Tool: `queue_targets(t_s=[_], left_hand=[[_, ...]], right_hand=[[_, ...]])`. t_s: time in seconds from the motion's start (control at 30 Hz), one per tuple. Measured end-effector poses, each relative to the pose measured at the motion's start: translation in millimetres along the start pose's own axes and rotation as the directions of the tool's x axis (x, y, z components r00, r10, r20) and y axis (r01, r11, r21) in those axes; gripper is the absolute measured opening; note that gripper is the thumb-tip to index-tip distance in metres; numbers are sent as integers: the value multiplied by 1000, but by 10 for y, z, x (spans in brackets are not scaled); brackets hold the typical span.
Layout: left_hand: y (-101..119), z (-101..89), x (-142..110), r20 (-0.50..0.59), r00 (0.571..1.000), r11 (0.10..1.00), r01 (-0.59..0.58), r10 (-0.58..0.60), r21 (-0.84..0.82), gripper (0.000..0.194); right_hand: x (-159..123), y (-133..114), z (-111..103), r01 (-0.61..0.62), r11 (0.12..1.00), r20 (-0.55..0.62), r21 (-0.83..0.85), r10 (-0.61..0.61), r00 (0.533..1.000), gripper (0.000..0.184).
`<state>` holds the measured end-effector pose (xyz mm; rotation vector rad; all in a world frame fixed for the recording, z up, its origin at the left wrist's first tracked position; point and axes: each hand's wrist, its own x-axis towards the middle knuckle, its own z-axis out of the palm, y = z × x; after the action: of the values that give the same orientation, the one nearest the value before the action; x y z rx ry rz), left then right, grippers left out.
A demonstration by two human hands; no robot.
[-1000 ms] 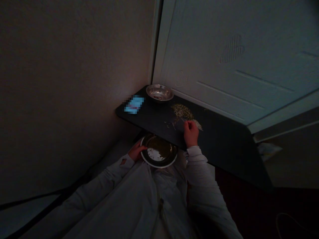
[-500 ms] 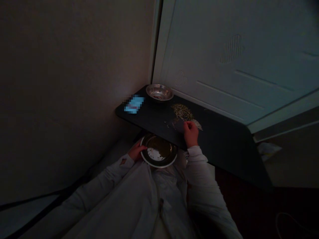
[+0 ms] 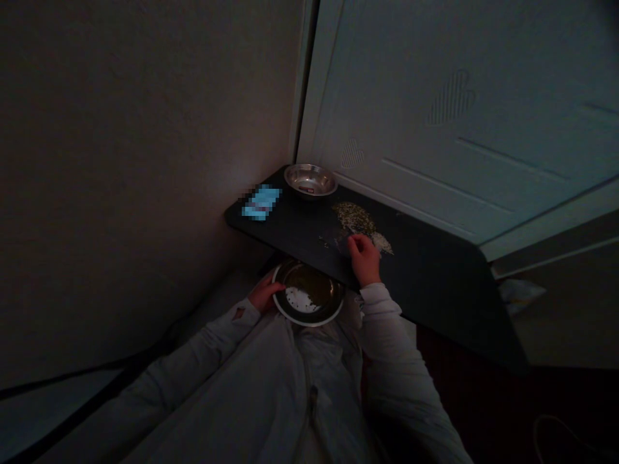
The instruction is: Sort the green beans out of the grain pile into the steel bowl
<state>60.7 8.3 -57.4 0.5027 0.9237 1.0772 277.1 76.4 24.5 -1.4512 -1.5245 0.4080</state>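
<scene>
My left hand [image 3: 264,293] grips the left rim of a metal bowl [image 3: 309,319], thumb over the edge. The bowl is below the table's near edge, over my lap. Small greenish grains [image 3: 312,283] cover part of its bright bottom. My right hand [image 3: 365,259] is closed low over the black table [image 3: 435,283], its fingers pinching a thin, dark, card-like piece [image 3: 342,245], mostly hidden and dim. Just beyond that hand lies a heap of mixed green and pale grains [image 3: 355,218]. A small pile of whitish grains [image 3: 383,243] touches the heap's right end.
A second metal bowl [image 3: 310,180] with a small reddish label inside stands at the back corner. A phone with a lit, blurred screen [image 3: 262,203] lies on the left. A wall [image 3: 193,129] and a white door [image 3: 411,129] border the table.
My right hand has shifted slightly left across the table with the card-like piece. My left hand and its bowl have stayed put.
</scene>
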Motion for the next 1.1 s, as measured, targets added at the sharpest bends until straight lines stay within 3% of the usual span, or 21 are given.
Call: queue_targets(t_s=[0.4, 0.8, 1.1], left_hand=[[6, 11, -18, -11, 1000, 1000, 3, -3, 9, 58], [16, 21, -35, -36, 999, 999, -32, 32, 3, 53], [29, 39, -32, -50, 997, 998, -55, 55, -5, 58]], right_hand=[[10, 10, -18, -58, 992, -19, 115, 61, 998, 25], [-19, 34, 34, -48, 991, 168, 127, 26, 986, 29], [-42, -60, 75, 43, 999, 234, -7, -40, 971, 28]])
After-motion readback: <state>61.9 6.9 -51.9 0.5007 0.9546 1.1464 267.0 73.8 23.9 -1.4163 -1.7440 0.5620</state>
